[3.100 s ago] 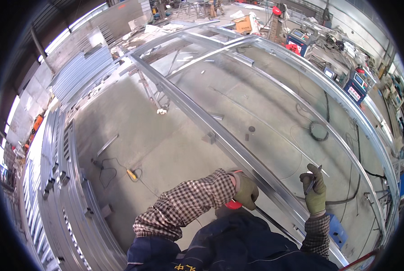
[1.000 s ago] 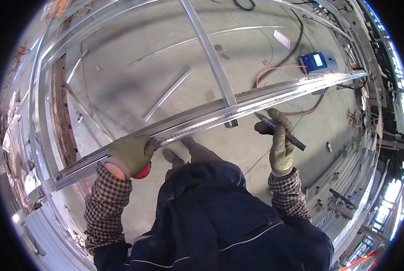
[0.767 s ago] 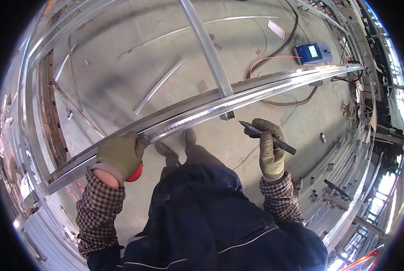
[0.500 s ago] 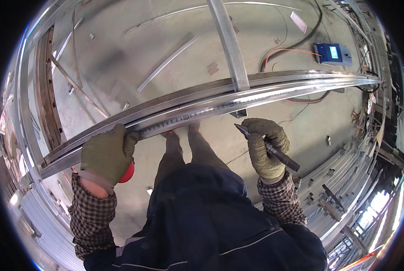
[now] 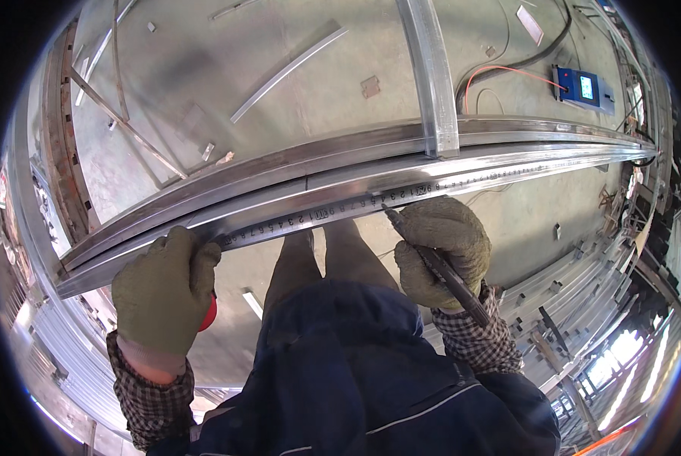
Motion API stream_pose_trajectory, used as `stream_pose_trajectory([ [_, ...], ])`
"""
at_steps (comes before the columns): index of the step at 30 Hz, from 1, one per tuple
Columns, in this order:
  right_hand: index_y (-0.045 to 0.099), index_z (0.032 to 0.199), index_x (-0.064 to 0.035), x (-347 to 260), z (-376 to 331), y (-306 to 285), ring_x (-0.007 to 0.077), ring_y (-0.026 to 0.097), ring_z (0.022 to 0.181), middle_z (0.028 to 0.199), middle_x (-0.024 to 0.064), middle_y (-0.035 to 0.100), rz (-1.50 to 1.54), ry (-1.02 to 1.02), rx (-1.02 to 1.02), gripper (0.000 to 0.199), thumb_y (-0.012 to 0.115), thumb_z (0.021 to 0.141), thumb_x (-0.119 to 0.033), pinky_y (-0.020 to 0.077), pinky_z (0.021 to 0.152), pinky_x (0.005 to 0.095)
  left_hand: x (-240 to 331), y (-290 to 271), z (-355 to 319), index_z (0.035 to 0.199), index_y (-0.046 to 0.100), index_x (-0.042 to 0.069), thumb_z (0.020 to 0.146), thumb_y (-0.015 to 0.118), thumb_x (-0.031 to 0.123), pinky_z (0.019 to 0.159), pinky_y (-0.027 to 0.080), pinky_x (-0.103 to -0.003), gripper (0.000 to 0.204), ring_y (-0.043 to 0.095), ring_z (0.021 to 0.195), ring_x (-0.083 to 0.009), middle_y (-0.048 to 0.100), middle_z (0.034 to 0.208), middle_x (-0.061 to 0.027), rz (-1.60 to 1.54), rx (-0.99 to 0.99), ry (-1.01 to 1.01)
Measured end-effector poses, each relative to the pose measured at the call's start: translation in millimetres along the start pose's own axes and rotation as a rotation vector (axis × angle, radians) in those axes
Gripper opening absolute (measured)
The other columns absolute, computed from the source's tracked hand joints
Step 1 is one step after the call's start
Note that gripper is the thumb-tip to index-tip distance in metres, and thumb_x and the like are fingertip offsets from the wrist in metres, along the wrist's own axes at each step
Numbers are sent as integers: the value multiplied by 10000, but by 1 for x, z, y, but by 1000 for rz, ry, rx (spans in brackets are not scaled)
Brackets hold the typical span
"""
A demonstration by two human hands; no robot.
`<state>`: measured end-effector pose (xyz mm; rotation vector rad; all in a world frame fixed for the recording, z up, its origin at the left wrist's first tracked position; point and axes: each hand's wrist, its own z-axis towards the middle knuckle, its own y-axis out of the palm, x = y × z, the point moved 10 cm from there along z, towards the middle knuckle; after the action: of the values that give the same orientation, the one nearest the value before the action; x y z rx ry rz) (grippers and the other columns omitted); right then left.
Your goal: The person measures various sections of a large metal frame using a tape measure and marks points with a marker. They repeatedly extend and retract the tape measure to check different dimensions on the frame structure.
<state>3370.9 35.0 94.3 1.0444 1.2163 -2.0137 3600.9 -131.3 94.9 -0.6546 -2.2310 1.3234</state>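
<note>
Left hand [image 5: 163,292] in green work glove, fingers curled round a red tape-measure case [image 5: 208,313], pins the silver steel measuring tape [image 5: 371,204] along the long galvanised metal channel [image 5: 340,163] w/ right hand [image 5: 441,247] gripping a dark marker pen [image 5: 438,266], tip on tape.

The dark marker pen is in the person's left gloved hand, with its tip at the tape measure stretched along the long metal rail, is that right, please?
Not quite: the head view shows the dark marker pen in the right gloved hand, not the left. Its tip does sit at the tape measure along the long metal rail.
</note>
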Motion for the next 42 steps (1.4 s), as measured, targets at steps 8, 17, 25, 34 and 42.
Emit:
stream_pose_trajectory([
  [8, 654, 977, -118, 12, -2, -2, 282, 699, 686, 792, 67, 686, -139, 1, 33, 351, 803, 683, 4, 565, 644, 386, -1, 3, 0, 935, 662, 87, 965, 723, 271, 681, 548, -448, 196, 711, 744, -342, 717, 824, -121, -19, -22, -51],
  [17, 707, 904, -116, 13, 0, -7, 297, 705, 666, 790, 80, 706, -127, -11, 65, 264, 820, 681, -32, 578, 628, 385, 2, -1, -1, 933, 648, 46, 914, 756, 145, 686, 547, -442, 148, 713, 764, -370, 712, 833, -154, -70, 37, -58],
  [25, 711, 936, -123, 17, -2, -3, 316, 736, 708, 839, 109, 733, -138, 60, 29, 329, 836, 658, 1, 592, 640, 388, 0, 3, -3, 955, 655, 51, 932, 736, 136, 684, 547, -437, 120, 720, 763, -369, 725, 854, -157, -99, 17, -91],
  [34, 714, 989, -142, 17, 2, -5, 312, 731, 730, 866, 86, 735, -128, 27, 5, 378, 829, 650, -22, 589, 661, 401, 5, 1, -1, 988, 680, 51, 960, 713, 130, 660, 548, -408, 91, 735, 708, -308, 729, 825, -148, -74, 24, -64],
  [42, 714, 964, -163, 19, 1, -5, 300, 724, 744, 881, 73, 730, -181, 37, -14, 362, 834, 635, -71, 580, 670, 402, 6, 0, 0, 984, 671, 45, 967, 711, 140, 654, 549, -409, 104, 730, 698, -317, 735, 833, -148, -70, 30, -55],
])
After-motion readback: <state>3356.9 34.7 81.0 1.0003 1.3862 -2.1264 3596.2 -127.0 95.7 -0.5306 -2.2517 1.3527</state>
